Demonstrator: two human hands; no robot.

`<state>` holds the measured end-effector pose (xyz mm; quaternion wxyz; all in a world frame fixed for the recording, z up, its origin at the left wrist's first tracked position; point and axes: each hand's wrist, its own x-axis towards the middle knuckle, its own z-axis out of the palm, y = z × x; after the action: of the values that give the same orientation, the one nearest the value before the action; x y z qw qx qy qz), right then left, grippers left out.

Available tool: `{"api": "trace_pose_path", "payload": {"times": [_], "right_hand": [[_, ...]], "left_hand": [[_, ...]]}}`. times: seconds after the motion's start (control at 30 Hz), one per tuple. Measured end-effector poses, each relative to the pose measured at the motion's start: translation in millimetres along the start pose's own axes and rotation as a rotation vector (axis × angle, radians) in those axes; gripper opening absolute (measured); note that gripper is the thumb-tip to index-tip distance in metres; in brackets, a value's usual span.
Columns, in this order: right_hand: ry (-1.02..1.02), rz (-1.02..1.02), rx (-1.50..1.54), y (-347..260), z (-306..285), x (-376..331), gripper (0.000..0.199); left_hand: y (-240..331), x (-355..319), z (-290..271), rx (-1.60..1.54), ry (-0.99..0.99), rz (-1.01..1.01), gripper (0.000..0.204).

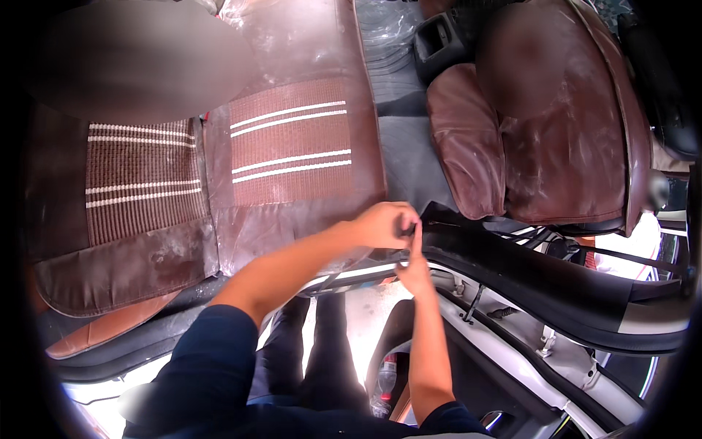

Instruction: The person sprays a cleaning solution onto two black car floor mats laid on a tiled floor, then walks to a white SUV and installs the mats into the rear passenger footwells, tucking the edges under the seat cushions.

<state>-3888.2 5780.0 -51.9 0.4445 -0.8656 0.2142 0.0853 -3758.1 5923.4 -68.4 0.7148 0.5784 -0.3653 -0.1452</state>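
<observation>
My left hand [380, 224] reaches in from the left, its fingers curled inward beside the front edge of the brown rear seat cover [292, 139]. My right hand [415, 274] comes up from below and meets it, with one finger stretched up against the left hand's fingertips. A small dark spot shows between the fingers; what it is, I cannot make out. Both hands are above the door opening, close to the black pillar trim [526, 274].
A brown-covered front seat [563, 161] stands at the right, with a black console box [439, 40] beside it. Below right is the open door [504, 358] with a clear bottle [386, 377] in its pocket. Dark floor [413, 157] lies between the seats.
</observation>
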Motion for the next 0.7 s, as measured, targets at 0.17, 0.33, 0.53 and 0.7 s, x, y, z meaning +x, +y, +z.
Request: {"api": "trace_pose_path", "payload": {"times": [0.17, 0.33, 0.53, 0.7], "right_hand": [[0.265, -0.427, -0.311, -130, -71, 46, 0.042], [0.069, -0.489, -0.838, -82, -50, 218, 0.06], [0.232, 0.295, -0.593, 5, -89, 327, 0.083], [0.114, 0.241, -0.775, -94, -58, 361, 0.055]], "left_hand": [[16, -28, -41, 0.208, -0.156, -0.252, 0.026], [1, -22, -34, 0.112, -0.047, -0.172, 0.025], [-10, -27, -35, 0.109, -0.005, -0.155, 0.025], [-14, -31, -42, 0.155, -0.018, -0.196, 0.024]]}}
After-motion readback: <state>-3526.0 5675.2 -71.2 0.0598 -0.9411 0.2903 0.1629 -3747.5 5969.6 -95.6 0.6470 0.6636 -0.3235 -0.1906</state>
